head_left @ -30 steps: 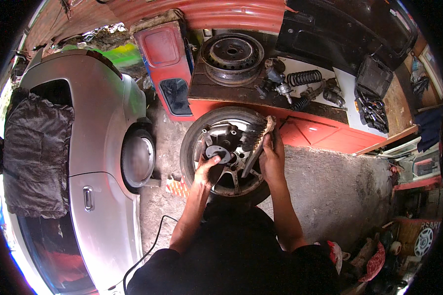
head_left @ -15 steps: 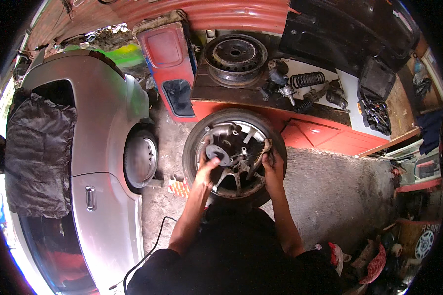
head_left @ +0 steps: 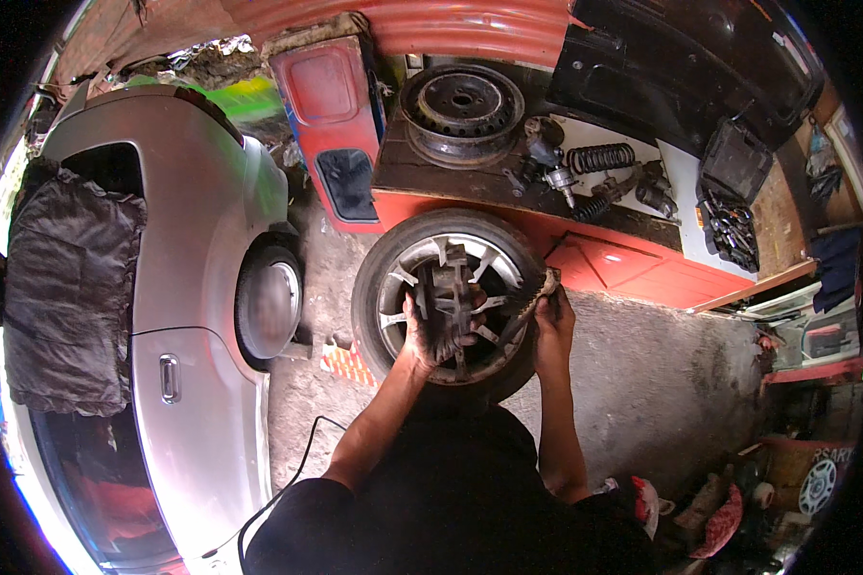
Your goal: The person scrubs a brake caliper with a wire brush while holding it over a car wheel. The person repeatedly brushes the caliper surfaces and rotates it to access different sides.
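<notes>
My left hand is wrapped round a dark, greasy metal brake caliper. In my right hand is a wire brush, its pale end sticking up past my thumb and its dark bristly part slanting toward the caliper. A small gap seems to separate brush and caliper. Both are held over an alloy wheel with its tyre, which lies face up before me. The caliper hides the wheel's middle, and some of my left fingers are behind the caliper.
A silver car stands along the left. Beyond the wheel, a red bench carries a steel wheel rim, a coil spring and an open tool case. A black cable trails beside my left arm. Odds and ends are heaped at the lower right.
The caliper has been turned in my left hand, so its round flat face no longer shows. My right hand and the brush have shifted a little to the right.
</notes>
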### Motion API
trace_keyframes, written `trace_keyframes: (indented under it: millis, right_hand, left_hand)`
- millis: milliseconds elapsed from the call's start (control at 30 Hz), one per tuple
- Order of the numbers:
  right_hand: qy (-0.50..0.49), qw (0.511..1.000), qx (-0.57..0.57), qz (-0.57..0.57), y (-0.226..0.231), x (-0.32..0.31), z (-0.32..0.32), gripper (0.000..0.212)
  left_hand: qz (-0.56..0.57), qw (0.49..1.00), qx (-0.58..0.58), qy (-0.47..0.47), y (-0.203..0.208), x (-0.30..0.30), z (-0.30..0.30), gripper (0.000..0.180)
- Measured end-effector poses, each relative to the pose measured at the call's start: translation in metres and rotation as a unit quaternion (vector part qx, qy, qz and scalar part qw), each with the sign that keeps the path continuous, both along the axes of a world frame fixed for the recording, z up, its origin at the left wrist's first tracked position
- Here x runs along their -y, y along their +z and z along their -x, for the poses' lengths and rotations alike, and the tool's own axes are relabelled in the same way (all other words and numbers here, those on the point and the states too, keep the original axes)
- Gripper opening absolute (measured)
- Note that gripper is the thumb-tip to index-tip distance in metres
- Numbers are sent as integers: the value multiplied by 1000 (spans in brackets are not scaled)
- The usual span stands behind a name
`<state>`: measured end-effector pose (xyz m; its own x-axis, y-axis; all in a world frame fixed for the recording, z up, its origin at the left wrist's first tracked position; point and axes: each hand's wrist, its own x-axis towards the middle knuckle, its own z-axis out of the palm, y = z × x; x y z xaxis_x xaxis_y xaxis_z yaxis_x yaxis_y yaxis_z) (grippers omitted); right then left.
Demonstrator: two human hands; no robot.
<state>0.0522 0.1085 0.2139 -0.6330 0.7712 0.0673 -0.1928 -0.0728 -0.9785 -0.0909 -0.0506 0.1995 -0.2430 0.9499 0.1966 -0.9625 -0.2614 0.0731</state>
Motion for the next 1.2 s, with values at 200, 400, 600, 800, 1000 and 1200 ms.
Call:
trace_keyframes:
  millis: [200, 400, 600, 800, 1000, 1200]
  right_hand:
    - [-11, 1000, -2, -29, -2, -1, -5, 54]
    - [-76, 979, 62, -178, -18, 4, 11, 48]
    - [-78, 976, 27, -202, 18, 28, 36, 32]
    - [-64, 945, 101, -304, 15, 32, 35, 40]
    - [-64, 958, 105, -259, 19, 33, 42, 48]
    - [-74, 944, 112, -302, -16, 38, 43, 50]
  left_hand:
    - [192, 945, -177, 196, 22, 12, 4, 102]
    - [299, 754, -472, 344, 63, 1, 11, 92]
    - [292, 773, -448, 341, 48, 5, 5, 84]
    - [328, 744, -452, 368, 38, 16, -2, 83]
    - [328, 682, -531, 381, 38, 20, 8, 82]
    - [319, 695, -504, 401, 56, 14, 6, 85]
